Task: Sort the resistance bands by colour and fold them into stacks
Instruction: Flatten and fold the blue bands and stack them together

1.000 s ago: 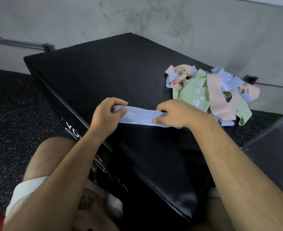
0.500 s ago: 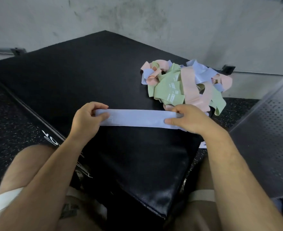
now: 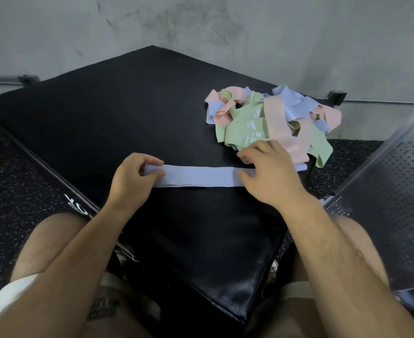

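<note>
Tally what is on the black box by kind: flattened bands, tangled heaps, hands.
Flattened blue band: 1
Tangled heap of pink, green, blue bands: 1
Hands holding the band, left hand and right hand: 2
Total: 4

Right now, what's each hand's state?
Left hand: pinches the blue band at one end.
Right hand: fingers curled over the band's other end, holding it.

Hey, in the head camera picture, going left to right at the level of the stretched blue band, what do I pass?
speckled rubber floor → left hand → blue resistance band → right hand → perforated metal panel
</note>
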